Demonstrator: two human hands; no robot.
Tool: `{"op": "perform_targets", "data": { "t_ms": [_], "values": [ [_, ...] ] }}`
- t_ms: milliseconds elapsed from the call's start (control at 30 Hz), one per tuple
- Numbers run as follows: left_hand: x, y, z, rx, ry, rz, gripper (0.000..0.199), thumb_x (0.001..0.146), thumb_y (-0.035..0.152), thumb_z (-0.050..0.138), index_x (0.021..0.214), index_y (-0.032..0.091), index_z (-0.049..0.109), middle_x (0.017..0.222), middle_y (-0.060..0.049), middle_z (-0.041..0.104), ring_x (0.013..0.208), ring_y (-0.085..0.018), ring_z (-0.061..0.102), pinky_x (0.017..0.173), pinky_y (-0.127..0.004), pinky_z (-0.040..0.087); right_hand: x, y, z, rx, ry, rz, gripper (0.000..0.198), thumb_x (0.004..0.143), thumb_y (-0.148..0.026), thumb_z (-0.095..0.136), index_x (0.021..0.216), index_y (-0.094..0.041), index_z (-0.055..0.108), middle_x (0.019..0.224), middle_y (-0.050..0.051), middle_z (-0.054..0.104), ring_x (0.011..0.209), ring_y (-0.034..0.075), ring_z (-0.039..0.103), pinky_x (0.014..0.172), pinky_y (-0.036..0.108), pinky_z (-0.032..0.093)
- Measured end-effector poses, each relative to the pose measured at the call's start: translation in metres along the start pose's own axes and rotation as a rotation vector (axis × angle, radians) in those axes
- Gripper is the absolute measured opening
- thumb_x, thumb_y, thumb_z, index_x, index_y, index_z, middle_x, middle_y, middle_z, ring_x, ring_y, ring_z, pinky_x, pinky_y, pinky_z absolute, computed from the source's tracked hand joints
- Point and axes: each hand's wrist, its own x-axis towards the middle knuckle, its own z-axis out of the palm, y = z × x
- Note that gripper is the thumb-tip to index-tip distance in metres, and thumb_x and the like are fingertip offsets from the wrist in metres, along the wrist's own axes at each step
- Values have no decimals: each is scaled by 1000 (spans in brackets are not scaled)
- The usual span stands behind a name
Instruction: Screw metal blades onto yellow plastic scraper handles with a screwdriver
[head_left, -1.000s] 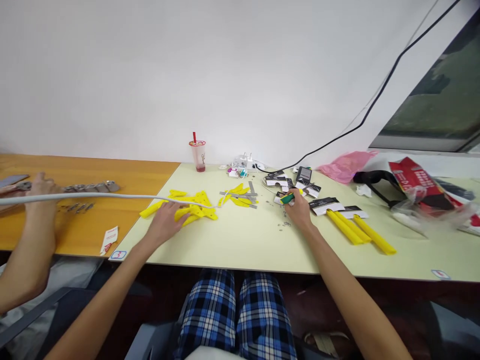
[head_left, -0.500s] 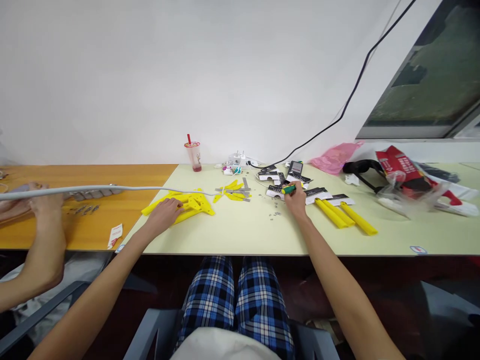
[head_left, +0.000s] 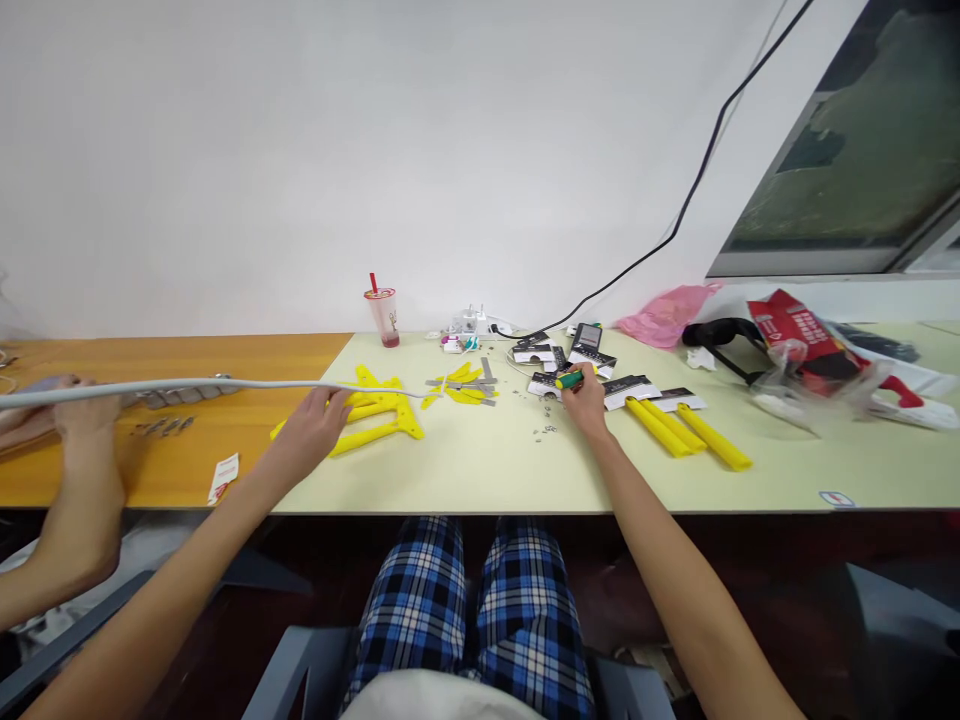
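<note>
On the pale table (head_left: 457,465), what's the count?

— Three yellow tubes (head_left: 715,437), right side: two together, one just beside. One cup (head_left: 384,318), one dark device (head_left: 588,337) with a screen. Black-and-white cards (head_left: 630,389): several, overlapping, no firm number. Metal bits (head_left: 550,429): loose scatter, too small to count.

— Hands?

— Two. Right hand (head_left: 585,403) has its fingers wrapped around one green-and-yellow handle (head_left: 570,380), at the cards, near the metal bits. Left hand (head_left: 315,425) is at the yellow frames (head_left: 407,420), fingers curled; can't tell if it's pinching one.

— Frames where, how many?

— Left of centre, piled across each other, can't count. Right of them: small yellow pieces (head_left: 469,397) mixed with grey strips (head_left: 486,370).

— Containers?

— Three I can make out. Cup: lid on, one red straw (head_left: 373,283), a little reddish liquid at the bottom. Pink bag (head_left: 667,315): crumpled by the wall, contents hidden. Clear bag (head_left: 819,385): bunched against a red packet (head_left: 799,330), contents unclear.
</note>
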Motion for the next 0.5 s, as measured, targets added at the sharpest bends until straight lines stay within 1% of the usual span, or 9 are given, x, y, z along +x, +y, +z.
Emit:
{"op": "perform_targets", "data": {
  "t_ms": [100,200,233,267,300,333,367,433,500],
  "values": [
    [-17,46,-14,-182,7,-12,39,112,35,42,139,17,63,130,-24,67,127,-39,66,111,-59,55,0,-1,1,5,-17,6,28,88,-50,66,97,-27,54,74,-1,61,61,19,53,65,33,43],
    [-26,112,-14,-591,-90,-54,42,110,40,47,145,24,63,138,-20,67,134,-38,64,117,-56,53,1,-1,1,8,-23,11,28,88,-51,66,98,-27,55,74,-1,61,63,20,54,65,34,44],
    [-24,135,-11,-752,-118,-102,42,109,44,51,145,26,64,138,-19,68,133,-37,64,115,-53,55,1,-1,1,8,-21,13,28,88,-51,66,98,-28,55,75,-1,62,64,20,54,66,35,44],
    [-18,156,-6,-924,-150,-179,43,108,47,54,144,27,65,133,-17,69,125,-35,68,106,-49,60,2,-1,0,9,-20,16,28,88,-51,66,98,-28,54,77,-1,62,64,20,55,66,35,44],
    [-9,174,1,-1115,-205,-275,44,108,51,56,145,29,64,125,-15,71,111,-31,71,89,-42,64,2,-1,0,10,-20,18,27,87,-50,66,98,-28,54,78,0,63,64,20,55,65,35,44],
    [3,190,9,-1321,-278,-365,47,108,57,56,146,30,61,115,-12,70,96,-26,70,70,-36,62,2,-1,-1,11,-22,21,27,87,-49,66,98,-27,54,79,0,64,64,20,55,65,35,44],
    [18,202,18,-1523,-331,-450,50,105,62,61,143,31,60,105,-9,68,82,-22,67,56,-30,54,2,-1,-1,11,-24,25,27,86,-48,66,98,-27,54,81,0,65,64,20,55,65,34,44],
    [51,217,37,-1823,-421,-599,49,95,61,78,128,30,60,94,-2,61,69,-14,58,46,-21,41,1,-1,-3,10,-25,36,26,87,-47,65,98,-27,54,82,1,66,64,20,54,64,34,44],
    [83,220,58,-2007,-469,-712,47,88,56,87,110,27,57,86,3,58,61,-11,53,44,-19,37,0,-2,-4,7,-30,52,26,88,-47,65,99,-27,54,84,1,67,64,19,53,63,33,43]
  ]
}}
